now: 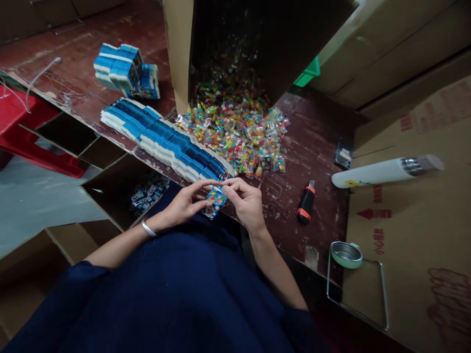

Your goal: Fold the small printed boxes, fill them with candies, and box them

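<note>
The left hand point(184, 203) and the right hand point(246, 200) meet at the near edge of the table point(312, 147), and between them they pinch a small blue printed box point(216, 198); the left thumb and fingers close on its left side, the right fingertips close on its upper right corner, so both hands are narrowed onto the same box; the box sits tilted, just above the lap of the dark blue garment point(191, 294); a silver bangle point(148, 228) circles the left wrist. Just beyond the hands, a long row of flat blue-and-white cartons point(162, 139) lies fanned across the table edge, running from upper left down to a point just beside the fingers; behind it and to the right spreads a heap of small clear packets of coloured candy point(239, 132), spilling out of a tall open cardboard box point(235, 44); further back on the left stands a stack of made-up blue boxes point(127, 71). Below the table edge on the left, an open carton point(147, 193) holds more small blue boxes. To the right of the hands lies a black-and-orange utility knife point(306, 203); further right, a white flask point(382, 171) rests on its side on cardboard, and its green-rimmed lid point(346, 254) sits near the table's corner; a red plastic stool point(22, 127) shows at far left.
</note>
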### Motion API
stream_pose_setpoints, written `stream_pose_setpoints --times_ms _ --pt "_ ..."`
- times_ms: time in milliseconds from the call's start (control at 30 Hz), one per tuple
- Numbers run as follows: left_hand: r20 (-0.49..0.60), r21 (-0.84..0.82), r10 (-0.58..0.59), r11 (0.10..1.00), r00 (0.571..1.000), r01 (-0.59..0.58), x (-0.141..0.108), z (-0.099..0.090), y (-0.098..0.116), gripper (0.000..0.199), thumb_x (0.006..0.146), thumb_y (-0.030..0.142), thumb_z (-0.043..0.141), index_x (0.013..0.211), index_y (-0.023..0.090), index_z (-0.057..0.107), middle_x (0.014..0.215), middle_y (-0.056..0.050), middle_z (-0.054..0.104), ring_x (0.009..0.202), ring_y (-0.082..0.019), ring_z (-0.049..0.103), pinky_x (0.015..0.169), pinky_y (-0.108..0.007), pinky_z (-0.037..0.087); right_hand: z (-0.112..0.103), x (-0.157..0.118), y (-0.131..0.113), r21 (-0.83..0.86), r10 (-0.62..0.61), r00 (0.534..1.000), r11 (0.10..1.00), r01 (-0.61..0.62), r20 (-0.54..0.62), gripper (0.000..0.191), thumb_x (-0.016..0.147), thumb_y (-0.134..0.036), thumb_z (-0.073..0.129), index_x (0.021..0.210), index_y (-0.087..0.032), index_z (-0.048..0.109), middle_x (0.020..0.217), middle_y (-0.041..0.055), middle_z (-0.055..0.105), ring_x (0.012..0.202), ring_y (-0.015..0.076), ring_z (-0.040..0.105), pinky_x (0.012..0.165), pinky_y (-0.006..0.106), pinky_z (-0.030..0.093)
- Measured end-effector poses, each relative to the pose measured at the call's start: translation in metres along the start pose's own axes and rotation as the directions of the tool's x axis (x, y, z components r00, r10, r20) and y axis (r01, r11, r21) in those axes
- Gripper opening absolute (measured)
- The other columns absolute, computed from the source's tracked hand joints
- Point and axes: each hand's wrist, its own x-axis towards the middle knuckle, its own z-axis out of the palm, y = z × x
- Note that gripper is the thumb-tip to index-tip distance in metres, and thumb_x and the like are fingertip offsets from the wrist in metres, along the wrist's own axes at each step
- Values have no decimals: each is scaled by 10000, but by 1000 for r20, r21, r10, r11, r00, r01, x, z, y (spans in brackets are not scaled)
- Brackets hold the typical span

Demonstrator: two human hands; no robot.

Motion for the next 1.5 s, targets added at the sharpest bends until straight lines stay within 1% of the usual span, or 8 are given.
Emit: stream_pose_setpoints --times_ms 233,367,467,667,900,1133,1367,1500 --pt "-40 195 -103 975 994 108 -15 -43 21 365 874 274 720 1220 201 630 1116 -67 691 801 -148 692 705 -258 562 -8 -11 18 -326 -92 987 936 129 128 382 878 -455 767 1197 -253 711 1322 113 668 1238 293 633 952 446 586" --pt "-144 678 -99 715 985 171 -33 -99 45 319 856 243 719 1173 212 706 1092 -58 716 918 -209 673 838 -323 531 -11 -18 48 -620 -121 984 765 175 130 417 801 -312 849 1165 -220 668 1299 142 696 1251 336 624 1059 553 533" --pt "-242 746 -49 630 969 218 -37 -112 54 404 840 290 753 1234 222 702 1134 -72 715 1041 -267 656 950 -384 498 -14 -20 59 -647 -162 973 727 232 167 234 865 -231 766 1079 -214 672 1273 140 719 1210 315 667 1050 540 550" --pt "-105 61 -247 965 963 254 -13 -54 33 354 858 488 759 934 148 694 1011 -90 769 952 -223 722 846 -323 558 -19 -28 43 -645 -405 910 674 359 83 114 943 -132 627 936 -231 682 1089 93 791 1001 225 769 904 406 639" --pt "104 -594 -357 727 928 346 17 0 2 483 810 546 810 1005 120 692 1149 -171 769 1082 -278 745 984 -425 572 4 -47 12 -598 -666 722 506 621 187 308 870 -11 666 1069 -246 675 1133 80 783 1100 228 752 931 379 652" --pt "201 -476 -235 825 951 305 15 -17 12 632 653 317 959 1205 163 693 1288 -160 725 1153 -280 719 1032 -384 536 0 -36 -1 -327 -213 948 901 285 237 733 910 -443 743 1535 -252 410 1013 54 761 865 211 762 764 334 652" --pt "383 -238 -275 893 882 382 6 -20 18 503 682 286 928 1145 179 760 1075 -72 779 999 -216 726 883 -305 547 -9 -21 -16 -221 -8 941 971 87 339 317 836 -464 806 954 -252 601 664 -60 650 529 121 611 520 240 496" --pt "224 -266 -295 898 929 349 6 -16 15 368 693 362 918 964 145 798 865 -42 770 771 -158 693 751 -267 537 -3 -24 -9 -142 -41 996 988 52 82 383 809 -459 830 1043 -250 610 780 -23 697 648 143 664 597 250 537"
